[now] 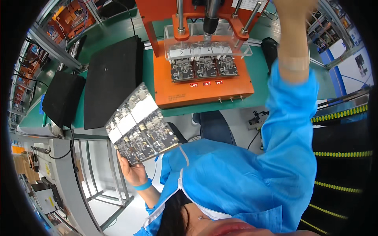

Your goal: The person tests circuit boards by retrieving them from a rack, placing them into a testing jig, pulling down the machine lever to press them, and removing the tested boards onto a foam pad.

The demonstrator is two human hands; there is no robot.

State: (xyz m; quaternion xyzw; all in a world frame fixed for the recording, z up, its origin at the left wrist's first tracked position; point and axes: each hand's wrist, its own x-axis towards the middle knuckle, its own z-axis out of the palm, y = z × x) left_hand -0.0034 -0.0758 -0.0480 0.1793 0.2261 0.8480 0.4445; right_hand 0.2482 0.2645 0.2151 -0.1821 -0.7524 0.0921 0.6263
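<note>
My left hand [134, 173] grips a printed circuit board panel [147, 133] by its lower left edge. The panel tilts up in front of my chest and carries dense components and several white labels. My right arm reaches up to the top edge, past the right side of an orange press fixture [204, 96]. Only the blurred back part of my right hand [295, 11] shows; its fingers are cut off. On the fixture lies another circuit board panel [204, 67], under a clear plate [169, 41] held by metal rods.
Two black padded slabs [112, 82] [63, 98] lie on the green bench [147, 78] left of the fixture. Red digit displays [206, 83] and small toggle switches [231, 99] sit on the fixture's front. Black racks with yellow strips [342, 154] stand to my right.
</note>
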